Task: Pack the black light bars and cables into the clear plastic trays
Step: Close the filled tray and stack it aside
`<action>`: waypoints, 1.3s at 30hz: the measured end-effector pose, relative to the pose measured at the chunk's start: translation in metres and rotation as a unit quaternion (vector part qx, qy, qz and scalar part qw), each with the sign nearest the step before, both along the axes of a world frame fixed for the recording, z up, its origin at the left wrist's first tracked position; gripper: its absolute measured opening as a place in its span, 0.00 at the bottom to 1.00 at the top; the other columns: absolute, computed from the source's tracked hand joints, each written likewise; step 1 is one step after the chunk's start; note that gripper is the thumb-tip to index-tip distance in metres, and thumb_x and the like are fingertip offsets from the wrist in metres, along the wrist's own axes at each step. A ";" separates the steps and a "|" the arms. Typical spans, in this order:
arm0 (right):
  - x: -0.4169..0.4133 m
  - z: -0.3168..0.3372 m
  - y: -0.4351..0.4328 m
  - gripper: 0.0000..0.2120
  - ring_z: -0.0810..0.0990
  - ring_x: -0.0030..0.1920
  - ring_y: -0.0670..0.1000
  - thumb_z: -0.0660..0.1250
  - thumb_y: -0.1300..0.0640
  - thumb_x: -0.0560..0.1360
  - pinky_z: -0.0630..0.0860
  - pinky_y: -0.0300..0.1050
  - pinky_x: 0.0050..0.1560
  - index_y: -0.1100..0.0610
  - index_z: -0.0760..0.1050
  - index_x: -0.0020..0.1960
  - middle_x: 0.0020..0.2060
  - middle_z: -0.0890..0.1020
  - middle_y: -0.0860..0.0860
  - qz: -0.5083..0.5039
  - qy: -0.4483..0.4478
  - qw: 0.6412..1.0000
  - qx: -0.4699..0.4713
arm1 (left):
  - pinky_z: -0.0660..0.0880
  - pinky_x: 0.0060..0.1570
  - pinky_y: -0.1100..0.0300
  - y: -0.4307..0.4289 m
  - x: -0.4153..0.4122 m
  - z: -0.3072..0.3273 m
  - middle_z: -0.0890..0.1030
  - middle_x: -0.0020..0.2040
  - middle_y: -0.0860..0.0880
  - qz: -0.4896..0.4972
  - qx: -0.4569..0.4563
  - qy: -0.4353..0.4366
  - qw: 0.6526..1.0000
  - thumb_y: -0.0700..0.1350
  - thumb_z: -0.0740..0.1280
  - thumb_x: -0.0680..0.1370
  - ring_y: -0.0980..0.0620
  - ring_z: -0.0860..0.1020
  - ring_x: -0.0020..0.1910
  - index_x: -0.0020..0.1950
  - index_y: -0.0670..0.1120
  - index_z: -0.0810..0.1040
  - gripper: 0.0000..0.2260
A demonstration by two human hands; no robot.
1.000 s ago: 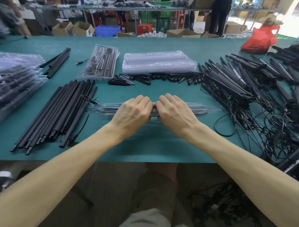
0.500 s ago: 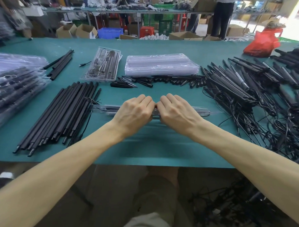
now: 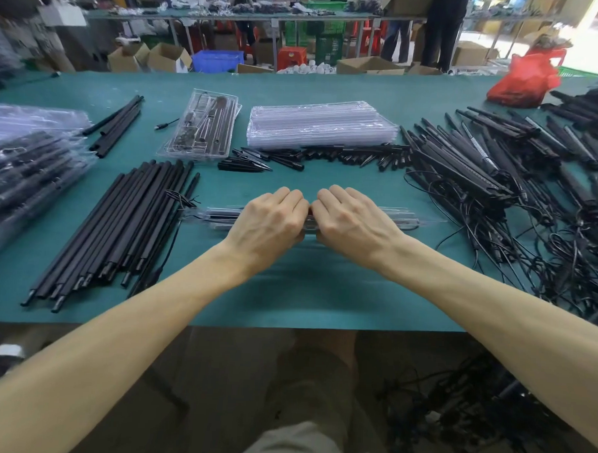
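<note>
Little is shifted since before: the tray (image 3: 401,220), on the table (image 3: 287,294), is clasped by left hand (image 3: 268,221) and right hand (image 3: 351,221), both curled over it. Snapping shut is judged underway; pressing outward is needed next.

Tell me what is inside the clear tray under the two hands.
At both ends of the clear tray, black light bars lie lengthwise. The left hand and right hand cover its middle, so what lies there cannot be seen.
</note>
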State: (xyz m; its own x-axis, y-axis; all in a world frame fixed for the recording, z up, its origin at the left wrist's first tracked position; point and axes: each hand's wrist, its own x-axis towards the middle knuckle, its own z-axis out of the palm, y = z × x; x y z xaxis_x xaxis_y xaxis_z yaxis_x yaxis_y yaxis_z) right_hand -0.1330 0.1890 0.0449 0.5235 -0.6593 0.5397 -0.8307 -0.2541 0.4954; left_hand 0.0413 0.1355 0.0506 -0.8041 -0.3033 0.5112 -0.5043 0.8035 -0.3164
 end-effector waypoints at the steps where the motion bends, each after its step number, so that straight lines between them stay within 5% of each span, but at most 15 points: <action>1: 0.000 0.000 0.000 0.08 0.73 0.32 0.56 0.68 0.69 0.67 0.70 0.50 0.31 0.59 0.72 0.37 0.33 0.75 0.55 0.000 0.000 1.000 -0.001 | 0.76 0.35 0.48 0.000 0.000 0.000 0.78 0.38 0.42 0.000 0.001 0.001 1.000 0.35 0.70 0.69 0.42 0.76 0.36 0.41 0.40 0.76 0.04; 23: 0.002 0.000 0.001 0.07 0.75 0.33 0.57 0.70 0.68 0.68 0.74 0.51 0.33 0.59 0.73 0.38 0.34 0.76 0.55 0.001 -0.017 1.000 0.018 | 0.75 0.34 0.49 0.001 0.001 0.000 0.77 0.38 0.42 0.000 0.037 0.018 0.999 0.37 0.75 0.67 0.41 0.76 0.36 0.40 0.40 0.75 0.10; 33: 0.005 -0.004 0.007 0.09 0.74 0.35 0.56 0.68 0.71 0.69 0.71 0.50 0.33 0.59 0.73 0.39 0.35 0.75 0.55 -0.021 -0.030 0.999 0.027 | 0.76 0.35 0.48 -0.003 0.005 -0.012 0.77 0.39 0.43 -0.027 0.011 0.041 0.999 0.34 0.70 0.71 0.43 0.76 0.37 0.42 0.40 0.77 0.04; 36: 0.005 -0.015 0.017 0.09 0.74 0.38 0.56 0.67 0.71 0.71 0.71 0.49 0.36 0.58 0.73 0.41 0.38 0.75 0.54 -0.030 -0.040 0.998 0.039 | 0.78 0.43 0.50 -0.007 0.016 -0.024 0.79 0.47 0.43 -0.051 -0.002 0.010 0.999 0.35 0.67 0.78 0.44 0.78 0.45 0.52 0.39 0.79 0.03; 39: -0.009 -0.030 0.031 0.05 0.74 0.43 0.56 0.66 0.68 0.76 0.74 0.50 0.43 0.59 0.75 0.46 0.42 0.76 0.55 -0.034 -0.069 0.995 0.071 | 0.77 0.60 0.49 -0.016 0.043 -0.035 0.78 0.65 0.42 -0.026 0.021 -0.013 0.999 0.33 0.64 0.79 0.42 0.78 0.64 0.67 0.38 0.76 0.17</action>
State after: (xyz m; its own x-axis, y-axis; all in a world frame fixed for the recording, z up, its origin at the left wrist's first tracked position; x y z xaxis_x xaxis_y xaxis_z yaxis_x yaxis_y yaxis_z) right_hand -0.1416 0.2199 0.0152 0.4032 -0.7652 0.5019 -0.9055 -0.2545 0.3395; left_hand 0.0840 0.1194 0.0158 -0.8323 -0.2810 0.4778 -0.4531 0.8414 -0.2946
